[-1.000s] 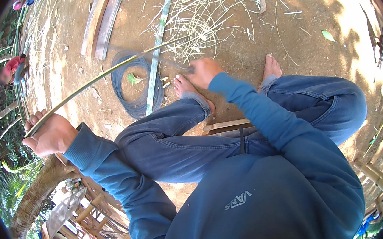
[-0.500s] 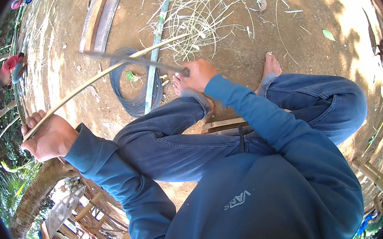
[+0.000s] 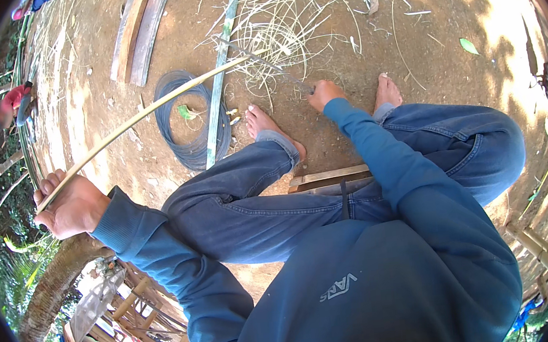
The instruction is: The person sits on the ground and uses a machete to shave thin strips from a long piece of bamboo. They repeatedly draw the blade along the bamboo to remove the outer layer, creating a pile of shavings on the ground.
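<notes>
Left hand [image 3: 73, 207] closed around near end of bamboo strip [image 3: 149, 110]; right hand [image 3: 324, 93] gripped knife [image 3: 263, 63] against its far end, above the ground. Judged light, springy, sharp-edged: best held near ends.

Left hand [image 3: 73, 207] clenched, arm flung wide — right hand [image 3: 324, 93] fisted, arm stretched forward between bare feet.

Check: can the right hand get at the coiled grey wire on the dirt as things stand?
Probably not directly: the right hand grips a knife, and the left foot and green bamboo pole lie between it and the wire coil.
</notes>
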Motion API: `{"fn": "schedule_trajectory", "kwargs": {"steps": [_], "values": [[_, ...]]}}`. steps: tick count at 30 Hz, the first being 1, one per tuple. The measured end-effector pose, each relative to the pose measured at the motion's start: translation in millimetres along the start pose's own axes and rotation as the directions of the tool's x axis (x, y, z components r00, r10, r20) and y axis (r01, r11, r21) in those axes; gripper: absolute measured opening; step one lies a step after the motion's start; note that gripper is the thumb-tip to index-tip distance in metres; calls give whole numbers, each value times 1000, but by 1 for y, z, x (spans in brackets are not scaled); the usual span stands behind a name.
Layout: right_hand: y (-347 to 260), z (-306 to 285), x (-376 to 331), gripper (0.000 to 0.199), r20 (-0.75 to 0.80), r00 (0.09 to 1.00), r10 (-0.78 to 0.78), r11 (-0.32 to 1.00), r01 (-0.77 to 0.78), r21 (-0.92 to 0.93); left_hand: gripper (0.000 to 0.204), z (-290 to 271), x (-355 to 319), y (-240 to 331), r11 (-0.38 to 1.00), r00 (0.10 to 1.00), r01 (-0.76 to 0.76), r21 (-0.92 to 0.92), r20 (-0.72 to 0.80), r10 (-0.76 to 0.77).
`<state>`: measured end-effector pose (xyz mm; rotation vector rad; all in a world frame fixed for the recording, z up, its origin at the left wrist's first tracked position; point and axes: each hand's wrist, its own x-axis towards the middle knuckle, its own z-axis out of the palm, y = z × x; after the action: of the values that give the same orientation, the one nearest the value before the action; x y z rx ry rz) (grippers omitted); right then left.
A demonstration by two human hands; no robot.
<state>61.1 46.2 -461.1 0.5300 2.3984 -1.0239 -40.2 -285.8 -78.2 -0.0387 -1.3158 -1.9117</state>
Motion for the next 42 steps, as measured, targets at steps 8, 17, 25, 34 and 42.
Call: {"fn": "schedule_trajectory", "kwargs": {"steps": [8,17,25,34,42], "values": [[1,-8,-10,32,81,989,124,990,-118,-83,53,-3,3,-2,1000,1000,-22,-6,8,22],[17,5,-6,32,56,993,106,994,-105,-25,62,17,-13,-6,991,996,-63,115,-51,69],[-127,-34,-67,24,-20,859,-511,823,496,277,54,10,-14,14,988,869,155,-25,478,-125],[-120,-42,-67,24,-75,881,-467,852,471,228,52,2,-10,16,879,590,440,-186,797,-127],[-90,-28,-43,24,-104,911,-398,905,408,115,55,-7,-2,13,876,575,447,-183,809,-125]]}}
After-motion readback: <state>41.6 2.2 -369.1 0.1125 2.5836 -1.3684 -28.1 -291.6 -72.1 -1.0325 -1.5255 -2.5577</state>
